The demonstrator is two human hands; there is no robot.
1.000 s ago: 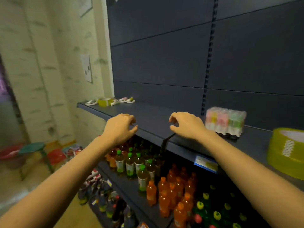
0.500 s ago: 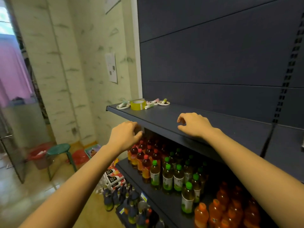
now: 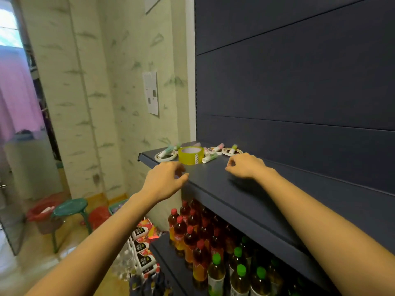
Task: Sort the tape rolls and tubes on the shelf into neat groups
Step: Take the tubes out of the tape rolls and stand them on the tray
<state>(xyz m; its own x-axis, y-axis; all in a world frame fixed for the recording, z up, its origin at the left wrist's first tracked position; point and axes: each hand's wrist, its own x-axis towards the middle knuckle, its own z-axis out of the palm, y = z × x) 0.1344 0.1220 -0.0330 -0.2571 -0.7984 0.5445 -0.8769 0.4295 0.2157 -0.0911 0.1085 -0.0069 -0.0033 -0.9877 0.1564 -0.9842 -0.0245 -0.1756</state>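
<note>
Clustered at the far left end of a dark blue-grey metal shelf (image 3: 213, 180): a wide yellow tape roll (image 3: 190, 155) of glossy plastic, lying flat with the core opening up. Just left of it, a thin white tape ring (image 3: 159, 157) with a white green-capped tube (image 3: 167, 151) lying across. Just right of the roll, a second white tube (image 3: 209, 158), on its side. Behind that, near the back panel, two more flat white rings (image 3: 227, 151), one with a pink-capped tube (image 3: 218, 147) on top, the other with a short green-capped tube (image 3: 233, 148).

Left hand (image 3: 164, 180) at the shelf's front edge, just in front of the yellow tape roll, back of the hand up. Fingers loosely curled, thumb stretched to the right, pinching nothing. Cannot tell whether touching the edge.

Right hand (image 3: 245, 166) over the shelf board, just beside the rightmost ring. Fingers bent down and lightly apart, tips close to the surface, gripping nothing.

Below, on the lower shelf: rows of red-capped bottles (image 3: 190, 236) of amber drink, then green-capped bottles (image 3: 237, 265). On the floor to the left, a round green stool (image 3: 69, 208) beside a red basin (image 3: 42, 208). On the pale wall, a white paper notice (image 3: 150, 92).
</note>
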